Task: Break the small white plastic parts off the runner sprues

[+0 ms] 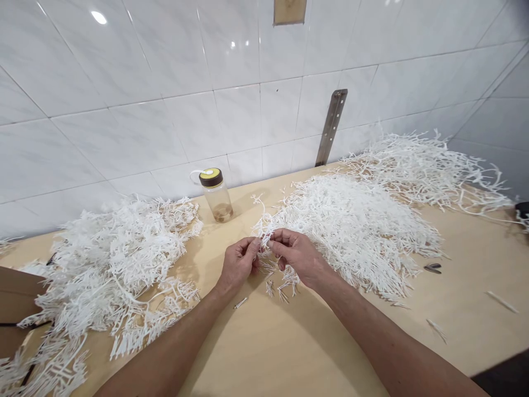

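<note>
Between my two hands, above the middle of the table, is a white branched plastic strand (266,227) with many thin tips. My left hand (240,261) pinches it from the left with thumb and fingertips. From the other side my right hand (296,255) closes thumb and fingers on the same strand. Beneath the hands lie small loose white branched pieces (285,288). A dense heap of similar white pieces (359,226) spreads just right of my right hand. Another tangled white heap (119,264) covers the left side. The fingers partly hide the held piece.
A clear bottle with a yellow and black lid (218,198) stands near the wall. Longer white strands (430,168) pile up at the back right. A metal bracket (332,127) leans on the tiled wall. A cardboard box (19,300) sits at left; dark seed-like bits (432,268) lie right.
</note>
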`<state>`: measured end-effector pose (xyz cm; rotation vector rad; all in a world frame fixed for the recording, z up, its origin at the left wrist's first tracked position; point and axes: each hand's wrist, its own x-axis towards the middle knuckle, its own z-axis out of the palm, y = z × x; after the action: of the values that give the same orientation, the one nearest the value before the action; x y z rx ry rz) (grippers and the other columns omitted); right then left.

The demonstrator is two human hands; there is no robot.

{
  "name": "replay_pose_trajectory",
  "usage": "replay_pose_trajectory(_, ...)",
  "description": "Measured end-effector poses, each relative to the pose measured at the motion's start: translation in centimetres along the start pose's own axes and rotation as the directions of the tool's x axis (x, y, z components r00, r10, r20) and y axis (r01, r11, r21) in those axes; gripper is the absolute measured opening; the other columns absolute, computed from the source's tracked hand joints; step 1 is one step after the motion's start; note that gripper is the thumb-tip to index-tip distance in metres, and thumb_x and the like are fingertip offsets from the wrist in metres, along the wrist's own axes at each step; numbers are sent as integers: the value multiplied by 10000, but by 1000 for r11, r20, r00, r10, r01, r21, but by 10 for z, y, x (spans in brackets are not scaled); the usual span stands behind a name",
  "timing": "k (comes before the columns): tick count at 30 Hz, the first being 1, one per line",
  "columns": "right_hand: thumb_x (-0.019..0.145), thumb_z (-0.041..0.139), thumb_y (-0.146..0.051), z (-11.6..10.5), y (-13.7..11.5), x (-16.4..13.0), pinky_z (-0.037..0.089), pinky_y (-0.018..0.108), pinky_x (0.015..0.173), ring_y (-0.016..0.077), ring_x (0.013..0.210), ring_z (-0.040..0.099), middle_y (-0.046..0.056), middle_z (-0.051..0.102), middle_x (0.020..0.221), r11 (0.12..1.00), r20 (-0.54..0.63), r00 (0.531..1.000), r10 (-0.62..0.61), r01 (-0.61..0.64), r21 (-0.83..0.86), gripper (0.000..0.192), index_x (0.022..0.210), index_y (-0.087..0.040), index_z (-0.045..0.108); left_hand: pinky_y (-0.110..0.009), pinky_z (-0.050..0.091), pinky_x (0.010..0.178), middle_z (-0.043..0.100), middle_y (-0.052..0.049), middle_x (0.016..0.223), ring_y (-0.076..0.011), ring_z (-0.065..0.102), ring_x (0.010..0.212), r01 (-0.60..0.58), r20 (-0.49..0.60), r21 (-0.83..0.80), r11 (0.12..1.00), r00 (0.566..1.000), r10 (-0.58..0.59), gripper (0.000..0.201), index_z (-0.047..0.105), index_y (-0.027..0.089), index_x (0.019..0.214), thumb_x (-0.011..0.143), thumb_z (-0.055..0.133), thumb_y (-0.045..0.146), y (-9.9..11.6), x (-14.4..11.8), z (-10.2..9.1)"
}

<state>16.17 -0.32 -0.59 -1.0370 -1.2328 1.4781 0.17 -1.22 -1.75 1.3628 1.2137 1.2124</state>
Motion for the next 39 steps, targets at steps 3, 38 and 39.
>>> replay_pose_trajectory(3, 752, 703, -362, 1, 5, 1, 425, 231, 433, 79, 491, 454, -40, 532, 664, 1000, 19, 1000, 0, 0, -11, 194, 780, -180, 641, -227, 370, 481, 527, 20, 524, -96, 453, 472, -11, -54, -9, 1000, 998, 11, 346, 658, 156, 678, 816, 672, 472, 1, -1, 0)
replay_pose_trajectory(38, 839, 634, -487, 1, 5, 0, 442, 246, 427, 107, 498, 486, -27, 521, 642, 999, 28, 999, 21, -20, -25, 305, 891, -187, 642, -229, 312, 472, 430, 66, 469, -86, 366, 452, -15, -195, 45, 999, 980, 24, 327, 585, 189, 647, 765, 731, 457, -3, 0, 2)
replay_pose_trajectory(39, 839, 634, -514, 1, 5, 0, 445, 248, 426, 105, 491, 491, -23, 530, 648, 999, 41, 999, 27, -26, -41, 331, 868, -184, 640, -228, 310, 473, 429, 64, 476, -86, 365, 457, -26, -195, 69, 997, 980, 39, 322, 586, 189, 648, 776, 721, 452, -3, -1, 2)
